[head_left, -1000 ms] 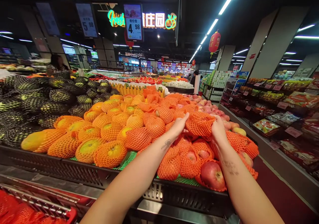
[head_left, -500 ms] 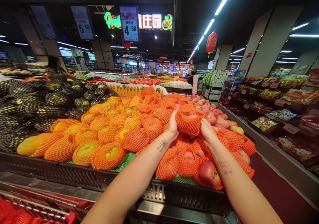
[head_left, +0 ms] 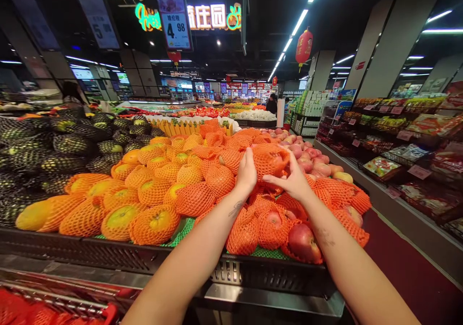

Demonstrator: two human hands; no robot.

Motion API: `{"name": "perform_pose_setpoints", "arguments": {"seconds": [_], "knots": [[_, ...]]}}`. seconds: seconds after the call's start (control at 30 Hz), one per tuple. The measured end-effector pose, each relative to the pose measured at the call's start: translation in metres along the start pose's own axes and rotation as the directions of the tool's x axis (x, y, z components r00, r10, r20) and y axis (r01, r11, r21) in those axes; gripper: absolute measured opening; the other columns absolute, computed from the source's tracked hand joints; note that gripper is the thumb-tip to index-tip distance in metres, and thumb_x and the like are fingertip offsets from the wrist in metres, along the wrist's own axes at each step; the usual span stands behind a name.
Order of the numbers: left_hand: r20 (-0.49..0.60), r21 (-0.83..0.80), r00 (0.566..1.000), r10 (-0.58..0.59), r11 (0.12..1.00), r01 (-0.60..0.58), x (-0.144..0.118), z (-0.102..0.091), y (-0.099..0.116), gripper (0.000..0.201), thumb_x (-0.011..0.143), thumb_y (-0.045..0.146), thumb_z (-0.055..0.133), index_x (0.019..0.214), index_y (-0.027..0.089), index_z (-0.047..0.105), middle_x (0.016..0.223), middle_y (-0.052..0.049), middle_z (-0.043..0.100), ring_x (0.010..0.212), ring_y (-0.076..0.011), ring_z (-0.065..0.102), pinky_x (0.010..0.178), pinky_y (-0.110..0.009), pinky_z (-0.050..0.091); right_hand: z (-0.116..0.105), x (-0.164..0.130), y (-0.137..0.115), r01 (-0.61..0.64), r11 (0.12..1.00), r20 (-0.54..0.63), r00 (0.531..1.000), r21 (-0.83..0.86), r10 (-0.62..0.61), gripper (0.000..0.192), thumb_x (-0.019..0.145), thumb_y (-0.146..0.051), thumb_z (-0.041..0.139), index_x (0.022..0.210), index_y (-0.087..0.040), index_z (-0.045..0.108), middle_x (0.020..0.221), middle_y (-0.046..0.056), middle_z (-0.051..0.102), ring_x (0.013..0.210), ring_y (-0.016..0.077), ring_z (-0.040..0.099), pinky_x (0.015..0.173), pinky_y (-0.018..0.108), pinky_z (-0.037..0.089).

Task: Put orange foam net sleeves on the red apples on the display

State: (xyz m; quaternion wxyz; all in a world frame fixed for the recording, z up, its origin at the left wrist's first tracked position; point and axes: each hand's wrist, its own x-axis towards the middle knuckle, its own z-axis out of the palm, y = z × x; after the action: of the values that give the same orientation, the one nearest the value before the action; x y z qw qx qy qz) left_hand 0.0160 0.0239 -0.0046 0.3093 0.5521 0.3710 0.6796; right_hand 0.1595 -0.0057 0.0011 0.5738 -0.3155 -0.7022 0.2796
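Both my hands hold one apple wrapped in orange foam netting [head_left: 269, 160] above the fruit pile. My left hand [head_left: 246, 171] cups its left side. My right hand [head_left: 291, 180] supports it from below and from the right, fingers spread. Under them lie several more netted apples [head_left: 272, 226] and one bare red apple [head_left: 303, 242] near the front of the black display crate [head_left: 253, 273]. Both forearms reach forward over the crate's front edge.
Netted yellow-orange fruit [head_left: 152, 204] fill the crate's middle; dark-netted fruit [head_left: 54, 146] lie at the left. Loose pink apples [head_left: 311, 163] are behind. A shelf of packaged goods [head_left: 405, 156] runs along the right, across a red-floored aisle [head_left: 408, 277]. A red basket [head_left: 54, 310] sits bottom left.
My hands lifted the netted apple off the pile and drew closer together around it. My right hand turned under it, and the view tilted slightly upward.
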Motion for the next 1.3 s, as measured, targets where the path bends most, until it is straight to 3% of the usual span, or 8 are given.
{"name": "perform_pose_setpoints", "arguments": {"seconds": [0.13,0.33,0.5,0.63,0.8,0.9,1.1,1.3], "knots": [[0.085,0.275,0.987,0.134,0.949,-0.153,-0.006,-0.009,0.022,0.043,0.096,0.057,0.051,0.08,0.02,0.065,0.085,-0.006,0.072,0.091,-0.0228,0.066,0.089,-0.035,0.048,0.001,0.002,0.001,0.059,0.998,-0.085,0.995,-0.023,-0.061,0.09,0.053,-0.051,0.094,0.128,-0.024,0.052,0.137,0.013,0.061,0.132,0.0339,0.055,0.121,0.054,0.036],[0.026,0.038,0.984,0.178,0.983,-0.178,0.005,-0.018,0.04,0.041,0.072,0.052,0.082,0.073,0.019,0.059,0.081,-0.002,0.067,0.076,-0.0144,0.06,0.073,-0.027,0.048,0.005,0.001,0.001,-0.032,0.973,-0.142,0.988,0.23,0.066,0.089,0.054,-0.045,0.094,0.129,-0.028,0.049,0.144,0.011,0.056,0.136,0.0334,0.052,0.118,0.056,0.041],[0.226,-0.289,0.974,0.006,0.955,0.061,0.008,-0.02,0.041,0.042,0.068,0.039,0.088,0.071,0.019,0.051,0.073,0.003,0.06,0.069,-0.0098,0.057,0.071,-0.024,0.048,0.014,-0.009,-0.004,-0.393,0.749,0.151,0.915,0.533,0.373,0.088,0.056,-0.054,0.09,0.132,-0.033,0.049,0.136,0.009,0.064,0.122,0.0372,0.062,0.088,0.058,0.063],[0.289,-0.436,0.947,-0.144,0.86,0.264,0.005,-0.019,0.046,0.03,0.077,0.032,0.081,0.078,0.019,0.053,0.076,0.002,0.063,0.065,-0.0093,0.06,0.062,-0.021,0.049,0.015,-0.011,-0.012,-0.357,0.765,0.122,0.929,0.537,0.348,0.079,0.062,-0.054,0.086,0.13,-0.031,0.053,0.122,0.009,0.07,0.114,0.0355,0.066,0.083,0.055,0.064],[0.142,-0.516,0.954,-0.265,0.803,0.299,0.011,-0.027,0.054,0.027,0.092,0.039,0.06,0.074,0.019,0.054,0.069,0.003,0.057,0.04,-0.0019,0.037,0.034,-0.017,0.025,-0.003,-0.003,-0.015,-0.028,0.994,-0.2,0.978,0.11,0.05,0.083,0.058,-0.055,0.086,0.128,-0.028,0.05,0.128,0.009,0.064,0.123,0.0339,0.059,0.108,0.056,0.049],[0.049,-0.572,0.943,-0.328,0.765,0.296,0.015,-0.031,0.054,0.032,0.094,0.041,0.051,0.071,0.019,0.049,0.064,0.004,0.051,0.038,-0.0021,0.034,0.032,-0.019,0.02,-0.018,0.001,-0.016,-0.024,0.929,-0.199,0.978,-0.37,-0.054,0.086,0.054,-0.048,0.09,0.127,-0.027,0.05,0.133,0.012,0.061,0.122,0.0367,0.058,0.109,0.057,0.044],[0.082,-0.552,0.946,-0.313,0.776,0.305,0.013,-0.028,0.048,0.028,0.088,0.04,0.055,0.071,0.019,0.049,0.066,0.003,0.051,0.038,-0.002,0.037,0.033,-0.018,0.02,-0.023,-0.005,-0.015,-0.169,0.651,0.118,0.92,-0.74,0.373,0.083,0.055,-0.047,0.09,0.127,-0.02,0.06,0.115,0.014,0.071,0.105,0.0408,0.067,0.092,0.056,0.052],[0.148,-0.465,0.943,-0.297,0.821,0.331,0.008,-0.021,0.045,0.027,0.085,0.039,0.053,0.069,0.018,0.051,0.067,0.002,0.052,0.04,-0.003,0.036,0.036,-0.019,0.018,-0.013,-0.012,-0.013,-0.129,0.602,0.176,0.89,-0.788,0.42,0.102,0.054,-0.053,0.091,0.143,-0.024,0.052,0.135,0.018,0.061,0.118,0.0429,0.062,0.099,0.058,0.049]]}}
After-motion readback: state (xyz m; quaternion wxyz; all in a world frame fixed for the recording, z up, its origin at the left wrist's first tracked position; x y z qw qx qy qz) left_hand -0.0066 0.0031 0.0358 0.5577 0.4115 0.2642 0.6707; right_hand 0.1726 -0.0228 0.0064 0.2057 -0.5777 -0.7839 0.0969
